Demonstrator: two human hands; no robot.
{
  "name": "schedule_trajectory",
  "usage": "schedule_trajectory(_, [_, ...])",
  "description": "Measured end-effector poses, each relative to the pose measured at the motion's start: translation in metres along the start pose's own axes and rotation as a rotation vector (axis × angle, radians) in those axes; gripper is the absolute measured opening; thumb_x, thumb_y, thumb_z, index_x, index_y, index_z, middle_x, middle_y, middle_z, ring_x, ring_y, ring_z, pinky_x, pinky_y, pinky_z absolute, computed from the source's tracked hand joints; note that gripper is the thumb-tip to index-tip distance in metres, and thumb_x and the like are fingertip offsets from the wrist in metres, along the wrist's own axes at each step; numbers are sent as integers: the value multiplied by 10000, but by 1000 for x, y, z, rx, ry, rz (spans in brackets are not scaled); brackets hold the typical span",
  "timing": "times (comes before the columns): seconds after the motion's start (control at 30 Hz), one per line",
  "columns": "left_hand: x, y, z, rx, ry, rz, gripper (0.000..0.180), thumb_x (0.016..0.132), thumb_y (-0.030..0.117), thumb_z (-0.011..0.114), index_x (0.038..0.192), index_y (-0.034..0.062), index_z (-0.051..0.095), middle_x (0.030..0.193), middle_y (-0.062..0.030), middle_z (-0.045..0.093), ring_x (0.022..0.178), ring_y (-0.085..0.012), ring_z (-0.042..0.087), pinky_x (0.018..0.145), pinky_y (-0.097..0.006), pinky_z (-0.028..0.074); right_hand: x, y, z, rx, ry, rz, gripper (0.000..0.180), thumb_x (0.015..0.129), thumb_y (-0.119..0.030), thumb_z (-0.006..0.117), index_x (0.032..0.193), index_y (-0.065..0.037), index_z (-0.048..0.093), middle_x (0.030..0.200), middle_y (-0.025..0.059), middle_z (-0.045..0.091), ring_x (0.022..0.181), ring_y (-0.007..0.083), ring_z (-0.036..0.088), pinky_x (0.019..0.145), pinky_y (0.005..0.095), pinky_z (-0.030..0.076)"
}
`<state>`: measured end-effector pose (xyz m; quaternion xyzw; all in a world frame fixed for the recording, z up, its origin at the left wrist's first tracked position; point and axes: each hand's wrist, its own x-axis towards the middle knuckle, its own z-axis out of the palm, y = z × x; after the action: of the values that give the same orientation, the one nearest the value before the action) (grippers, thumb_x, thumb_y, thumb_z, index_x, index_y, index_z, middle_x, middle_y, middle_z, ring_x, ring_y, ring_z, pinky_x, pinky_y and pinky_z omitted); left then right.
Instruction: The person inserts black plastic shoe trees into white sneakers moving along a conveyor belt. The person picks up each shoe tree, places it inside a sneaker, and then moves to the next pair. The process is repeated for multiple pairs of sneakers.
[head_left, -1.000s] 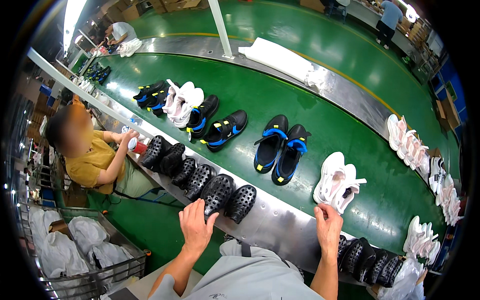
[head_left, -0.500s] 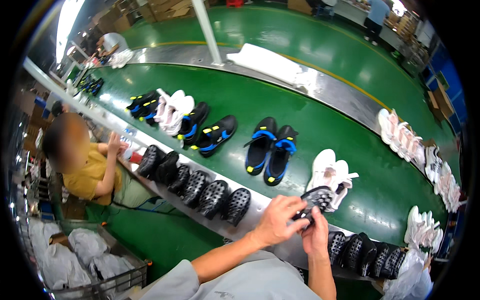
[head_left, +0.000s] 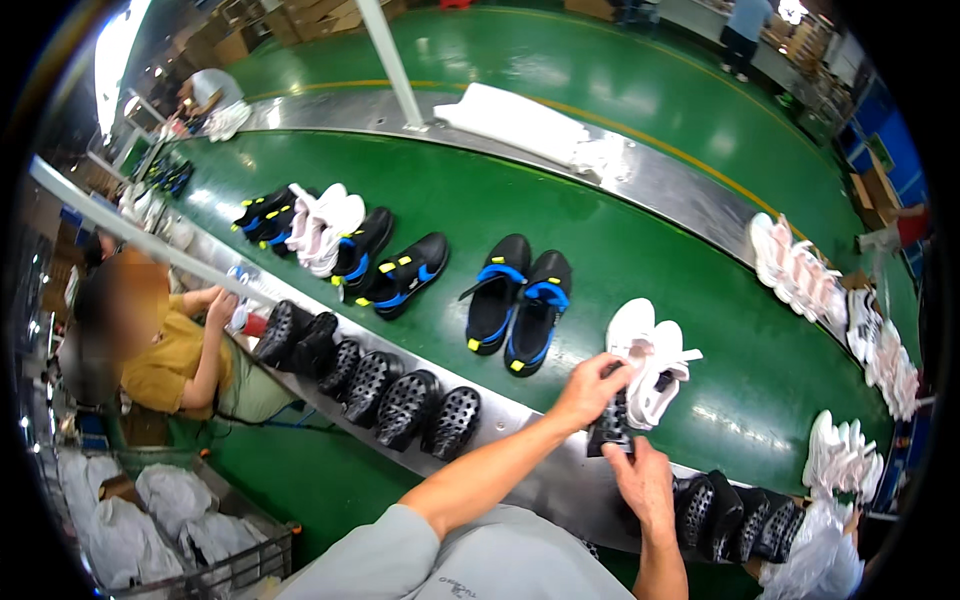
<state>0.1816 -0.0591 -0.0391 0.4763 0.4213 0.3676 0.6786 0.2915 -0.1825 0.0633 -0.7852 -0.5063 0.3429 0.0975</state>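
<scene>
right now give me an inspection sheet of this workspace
surface: green belt with a metal ledge along its near edge
job's things: black sole held over the ledge, beside a white pair on the belt
clutter: row of black soles on the ledge, more soles at right; black-blue pairs and more white pairs on the belt
fingers: left hand grips the sole's top, right hand its lower end
cables: nothing seen
surroundings: seated person at left, white bags in a wire cart
</scene>
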Motion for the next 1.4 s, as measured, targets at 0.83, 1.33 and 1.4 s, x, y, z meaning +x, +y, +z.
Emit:
schedule_trajectory(0.83, [109,-39,26,960,-181,352,136,809,37,638,920,4,708,883,-227,722,880,-412,711,810,-492,570,167,34,56,-232,320,131,429,899,-341,664,935,84,707,951,341,696,933,498,683,816,563,517])
schedule_trajectory(1.33, [107,-38,14,936,-186,291,164,843,115,621,914,19,734,880,-242,719,865,-414,720,776,-498,575,205,63,93,-339,383,-71,293,934,-307,620,955,-27,704,898,225,727,827,425,703,722,514,545])
schedule_trajectory(1.4, [109,-42,5,831,-128,318,180,869,120,586,917,18,726,899,-239,718,878,-427,709,795,-512,562,213,62,96,-334,429,-24,302,953,-307,602,957,-22,701,899,241,721,826,433,698,721,505,536])
